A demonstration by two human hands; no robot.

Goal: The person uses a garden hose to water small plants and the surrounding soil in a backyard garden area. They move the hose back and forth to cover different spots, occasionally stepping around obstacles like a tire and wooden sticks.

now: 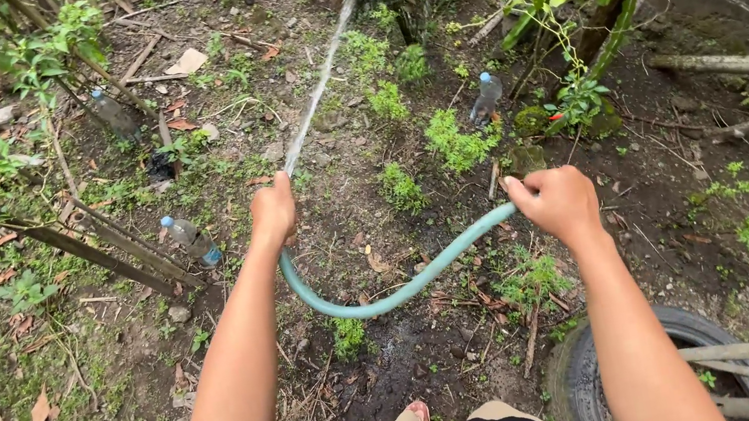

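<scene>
Fingers of both hands [273,212] [556,202] clasp green hose [389,294] | bottles [192,239], tyre [585,378] nearby

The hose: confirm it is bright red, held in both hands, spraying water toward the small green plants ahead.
Not quite: the head view shows the hose is pale green, not red. The rest holds: the left hand grips the spraying end, the right hand holds it further back, and the water jet shoots toward the small green plants ahead.

Garden: soil [389,360], weeds [454,141], hose [389,294]
</scene>
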